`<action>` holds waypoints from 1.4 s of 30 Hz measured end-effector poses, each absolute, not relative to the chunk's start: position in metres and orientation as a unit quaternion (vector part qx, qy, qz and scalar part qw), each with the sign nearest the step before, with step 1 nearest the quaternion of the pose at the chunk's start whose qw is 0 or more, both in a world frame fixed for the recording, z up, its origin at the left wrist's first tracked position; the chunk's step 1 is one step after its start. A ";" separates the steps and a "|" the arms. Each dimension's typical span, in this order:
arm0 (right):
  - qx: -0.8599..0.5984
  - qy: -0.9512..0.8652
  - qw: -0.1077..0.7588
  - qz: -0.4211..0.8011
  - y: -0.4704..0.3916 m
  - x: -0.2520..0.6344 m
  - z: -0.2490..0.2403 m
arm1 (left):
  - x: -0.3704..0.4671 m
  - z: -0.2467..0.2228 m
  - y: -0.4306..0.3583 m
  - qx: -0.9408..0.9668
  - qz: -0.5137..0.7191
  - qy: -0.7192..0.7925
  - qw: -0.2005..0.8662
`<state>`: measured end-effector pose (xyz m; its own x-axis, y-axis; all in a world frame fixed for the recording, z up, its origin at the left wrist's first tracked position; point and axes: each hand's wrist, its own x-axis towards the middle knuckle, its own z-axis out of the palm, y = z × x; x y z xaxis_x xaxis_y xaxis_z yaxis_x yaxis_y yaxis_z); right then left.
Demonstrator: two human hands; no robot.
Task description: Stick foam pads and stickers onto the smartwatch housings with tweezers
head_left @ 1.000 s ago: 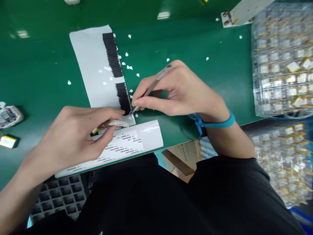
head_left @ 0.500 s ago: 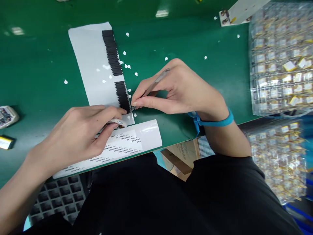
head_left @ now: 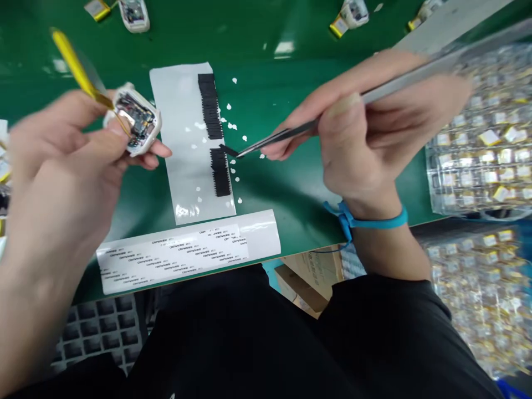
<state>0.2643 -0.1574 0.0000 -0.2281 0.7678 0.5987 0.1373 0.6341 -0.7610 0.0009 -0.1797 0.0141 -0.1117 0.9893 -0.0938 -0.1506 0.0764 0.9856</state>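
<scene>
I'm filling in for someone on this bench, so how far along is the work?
Done: the gap between the two black rows may mean some strips were already taken, but no finished piece is evident. In hand: the left hand holds an open housing, its battery outside; the right hand holds tweezers, a loose strip at their tips. Left: many strips and more open housings.

From the wearer's head I look forward and steeply down, close above the glossy green worktop point(head_left: 291, 83), with the black-shirted torso point(head_left: 257, 338) at six o'clock.
</scene>
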 end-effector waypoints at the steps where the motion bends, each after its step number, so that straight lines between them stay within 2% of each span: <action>1: -0.313 -0.732 0.536 0.280 -0.159 0.261 -0.002 | 0.003 0.012 -0.176 0.396 0.527 0.508 0.554; 5: -0.249 -0.776 0.529 0.237 -0.166 0.250 -0.011 | 0.012 0.005 -0.172 0.313 0.472 0.526 0.634; 8: -0.209 -0.831 0.490 0.162 -0.171 0.249 -0.011 | 0.017 -0.002 -0.180 0.334 0.470 0.535 0.617; 13: -0.173 -0.917 0.350 0.080 -0.182 0.253 -0.002 | 0.022 -0.009 -0.191 0.350 0.517 0.535 0.569; 18: -0.179 -0.927 0.328 0.036 -0.186 0.253 -0.004 | 0.025 -0.010 -0.193 0.368 0.521 0.535 0.553; 25: -0.196 -0.933 0.299 0.036 -0.188 0.254 -0.003 | 0.028 -0.008 -0.197 0.383 0.515 0.530 0.554; 34: -0.191 -0.931 0.308 0.047 -0.190 0.252 -0.004 | 0.027 -0.010 -0.200 0.410 0.490 0.543 0.545; 42: -0.202 -0.924 0.304 0.115 -0.189 0.255 -0.004 | 0.026 -0.018 -0.203 0.438 0.482 0.544 0.529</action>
<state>0.2553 -0.1891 -0.0044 -0.7343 0.4422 0.5150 0.3028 0.8924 -0.3345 0.0263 -0.2030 -0.0176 -0.0569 0.9864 -0.1540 -0.0340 0.1522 0.9878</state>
